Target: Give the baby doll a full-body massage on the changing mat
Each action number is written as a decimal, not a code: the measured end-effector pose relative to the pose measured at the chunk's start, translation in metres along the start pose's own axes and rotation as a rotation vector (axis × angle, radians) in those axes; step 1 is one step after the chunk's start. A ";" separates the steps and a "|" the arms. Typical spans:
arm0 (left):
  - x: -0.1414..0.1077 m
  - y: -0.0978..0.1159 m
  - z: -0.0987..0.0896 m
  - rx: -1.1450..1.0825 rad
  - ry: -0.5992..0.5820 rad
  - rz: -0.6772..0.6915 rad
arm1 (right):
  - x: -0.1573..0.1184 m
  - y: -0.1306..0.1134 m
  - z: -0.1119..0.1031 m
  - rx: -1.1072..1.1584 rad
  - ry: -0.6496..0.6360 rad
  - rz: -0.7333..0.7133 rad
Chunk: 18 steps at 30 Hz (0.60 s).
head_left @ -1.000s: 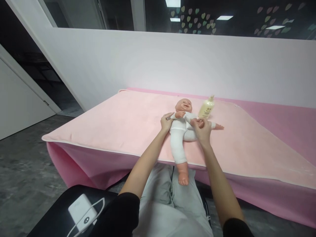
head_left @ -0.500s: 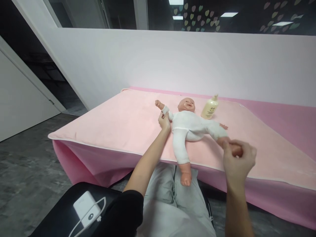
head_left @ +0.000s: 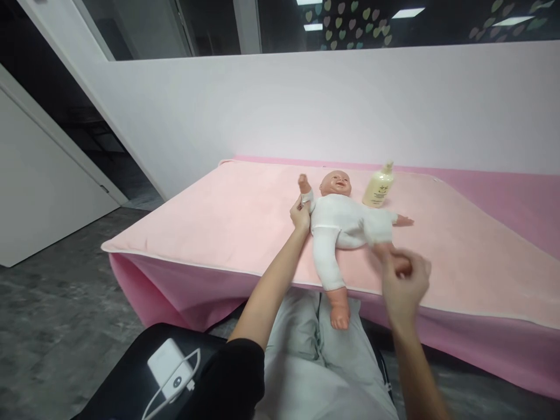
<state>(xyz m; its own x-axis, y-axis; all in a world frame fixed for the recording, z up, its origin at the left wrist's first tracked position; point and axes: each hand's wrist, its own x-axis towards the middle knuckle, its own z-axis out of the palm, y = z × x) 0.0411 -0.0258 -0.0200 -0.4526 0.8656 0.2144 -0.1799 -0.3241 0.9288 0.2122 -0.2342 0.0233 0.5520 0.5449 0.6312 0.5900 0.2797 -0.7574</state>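
A baby doll [head_left: 339, 219] with a white cloth body lies on its back on a pink-covered table [head_left: 196, 227]. Its head points away from me, and one foot hangs over the near edge. My left hand [head_left: 301, 214] is closed around the doll's arm on the left side, by the white sleeve. On the other side, my right hand [head_left: 405, 280] grips the doll's foot with curled fingers, slightly blurred, and the leg is bent outward. The doll's other arm stretches out to the right on the cover.
A pale yellow pump bottle [head_left: 378, 186] stands beside the doll's head. Behind the table rises a white wall [head_left: 184, 111] with a dark window above. A white power bank [head_left: 170, 364] with a cable lies on a black seat at the lower left.
My right hand has moved left and inward with the doll's foot, bending that leg more. The doll's left-side arm is now raised closer to its head. The view has shifted slightly.
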 end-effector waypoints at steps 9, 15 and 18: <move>0.006 -0.002 -0.003 -0.078 0.176 -0.075 | 0.014 -0.027 0.001 0.045 -0.001 -0.143; -0.009 0.012 0.000 0.144 -0.096 0.158 | 0.057 0.000 0.072 0.062 -0.236 -0.074; -0.009 0.014 0.000 0.135 -0.091 0.130 | 0.038 0.009 0.052 0.096 -0.195 -0.085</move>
<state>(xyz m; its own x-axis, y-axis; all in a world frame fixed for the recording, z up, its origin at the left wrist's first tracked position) 0.0430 -0.0383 -0.0089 -0.3828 0.8526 0.3558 -0.0036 -0.3865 0.9223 0.2081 -0.1695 0.0314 0.3733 0.6559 0.6561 0.5656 0.3996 -0.7214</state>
